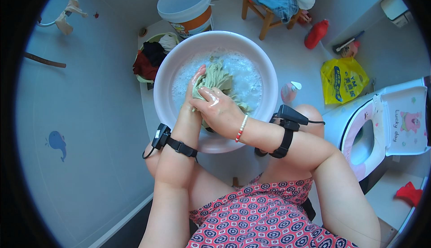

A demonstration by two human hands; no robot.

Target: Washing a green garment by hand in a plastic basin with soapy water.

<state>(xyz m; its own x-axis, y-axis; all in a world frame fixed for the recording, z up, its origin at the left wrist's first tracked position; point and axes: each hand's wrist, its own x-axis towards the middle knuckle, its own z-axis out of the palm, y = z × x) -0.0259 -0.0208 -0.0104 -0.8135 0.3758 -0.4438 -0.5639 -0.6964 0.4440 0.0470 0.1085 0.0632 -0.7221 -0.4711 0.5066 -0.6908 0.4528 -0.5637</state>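
Note:
A bunched, pale green wet cloth (215,78) lies over the sudsy water (244,76) in a round whitish plastic basin (269,79). My left hand (196,86) is under and beside the cloth's left part, its fingertips pointing up past the fabric. Fingers of my right hand (217,108) are curled over the same part, pressing the cloth against my left hand. Suds wet the back of the right hand, and a beaded bracelet circles that wrist. The lower end of the cloth is partly hidden behind my hands.
Beyond the basin stands a white bucket (184,2); left of it, a green basket (143,78) holds dark, red and white fabrics. A pump bottle (288,92) is close on the right. Farther right are a wooden chair (265,26) with clothes, a red bottle (316,34), a yellow bag (343,79) and a toilet (380,143).

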